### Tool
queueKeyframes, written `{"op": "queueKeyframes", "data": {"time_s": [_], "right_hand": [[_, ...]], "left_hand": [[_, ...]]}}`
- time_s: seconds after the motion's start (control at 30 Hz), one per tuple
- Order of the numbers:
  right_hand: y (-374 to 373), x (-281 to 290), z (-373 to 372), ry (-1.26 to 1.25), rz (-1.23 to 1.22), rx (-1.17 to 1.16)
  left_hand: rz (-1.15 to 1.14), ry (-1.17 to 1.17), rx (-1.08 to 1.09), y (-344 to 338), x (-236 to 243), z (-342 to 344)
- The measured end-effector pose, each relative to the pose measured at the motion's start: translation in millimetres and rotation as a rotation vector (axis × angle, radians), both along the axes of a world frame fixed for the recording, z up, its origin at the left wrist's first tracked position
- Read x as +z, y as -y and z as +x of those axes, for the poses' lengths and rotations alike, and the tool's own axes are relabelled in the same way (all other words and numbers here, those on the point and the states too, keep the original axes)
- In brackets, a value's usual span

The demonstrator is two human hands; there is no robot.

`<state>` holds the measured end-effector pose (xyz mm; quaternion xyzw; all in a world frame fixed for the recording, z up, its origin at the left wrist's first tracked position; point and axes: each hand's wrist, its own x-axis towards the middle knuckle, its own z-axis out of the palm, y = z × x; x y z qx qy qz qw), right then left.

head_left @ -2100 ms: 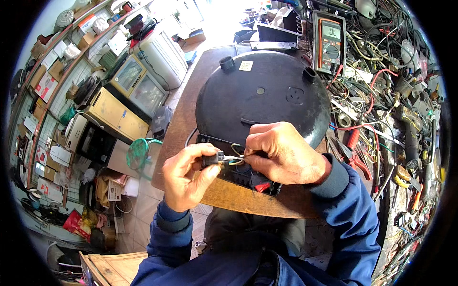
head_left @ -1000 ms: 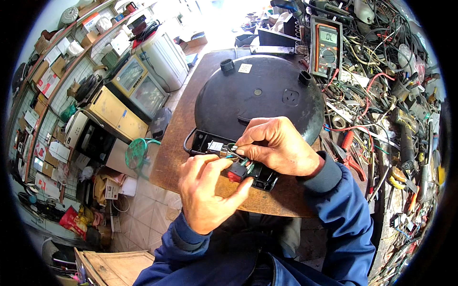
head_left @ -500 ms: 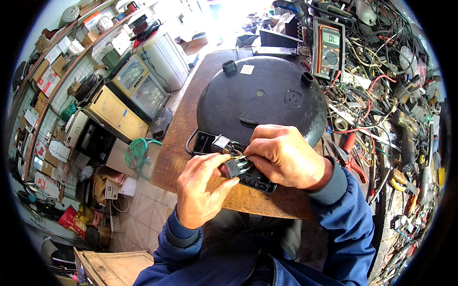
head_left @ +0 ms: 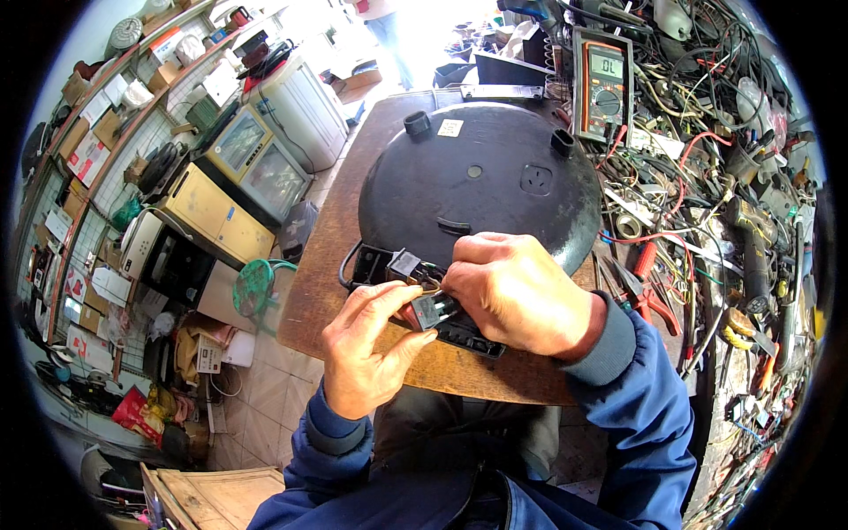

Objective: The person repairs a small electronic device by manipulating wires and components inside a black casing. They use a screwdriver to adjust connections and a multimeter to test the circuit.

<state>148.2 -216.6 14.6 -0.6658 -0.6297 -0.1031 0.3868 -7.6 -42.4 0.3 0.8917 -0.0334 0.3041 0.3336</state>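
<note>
My left hand (head_left: 364, 355) pinches a small black component (head_left: 431, 312) with a reddish side between thumb and fingers. Its light-coloured leads point toward my right hand (head_left: 523, 296), whose fingers are closed on the thin wires (head_left: 430, 287) beside it. Their tips are partly hidden, so the exact grip does not show. Beneath both hands lies an open, narrow black housing (head_left: 477, 341) containing a small boxy part (head_left: 404, 263). A black cable loops out at the housing's left end. Just beyond sits a large, round black appliance base (head_left: 477, 199) with a socket-like recess.
The wooden tabletop (head_left: 320, 305) carries the work. To the right, a multimeter (head_left: 604, 84) stands by a bench heaped with wires, red-handled pliers (head_left: 655, 305) and a power tool (head_left: 751, 256). Shelves and an old cabinet (head_left: 216, 212) line the left. A person (head_left: 386, 31) stands far back.
Both hands stay at the component and wires, with my right hand shifted slightly left. The view has moved a little. A person has come into sight at the far top.
</note>
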Motion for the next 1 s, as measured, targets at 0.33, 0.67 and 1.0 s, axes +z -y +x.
{"op": "queueKeyframes", "data": {"time_s": [0.33, 0.67, 1.0], "right_hand": [[0.9, -7.4, 13.8, -0.154, -0.023, 0.106], [-2.6, -5.9, 14.5, -0.145, -0.030, 0.120], [-6.6, -9.8, 17.9, -0.172, 0.039, 0.162]], "left_hand": [[-0.005, -0.036, -0.050, -7.2, 4.1, 0.6], [0.010, -0.065, -0.039, -8.0, 10.0, 1.0], [0.055, -0.111, -0.031, -0.8, 16.5, 4.5]]}}
